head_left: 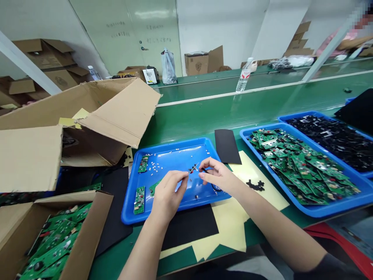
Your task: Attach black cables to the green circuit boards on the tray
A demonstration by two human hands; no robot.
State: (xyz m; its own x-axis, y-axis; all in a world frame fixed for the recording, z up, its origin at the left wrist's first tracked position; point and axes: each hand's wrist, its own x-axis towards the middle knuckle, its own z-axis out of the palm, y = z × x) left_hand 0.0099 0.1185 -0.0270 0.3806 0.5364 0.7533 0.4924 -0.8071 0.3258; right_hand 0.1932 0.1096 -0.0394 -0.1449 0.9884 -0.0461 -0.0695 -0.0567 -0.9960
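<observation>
My left hand (169,192) is closed in a pinch on the near end of a small circuit board (193,168), which is tilted nearly edge-on above the blue tray (126,202). At the board's other side, my right hand (218,174) pinches a thin dark piece (204,170); it is too small to tell its kind. Two green circuit boards, an upper one (143,163) and a lower one (139,200), lie at the tray's left side. Another board (154,188) is partly hidden behind my left hand. Tiny white parts (154,167) are scattered over the tray floor.
Right stands a blue tray of piled circuit boards (297,167), with a tray of black parts (332,136) beyond. Left are an open carton (116,112) and a box of boards (55,237). A water bottle (243,76) stands on the ledge. Another person (335,42) sits far right.
</observation>
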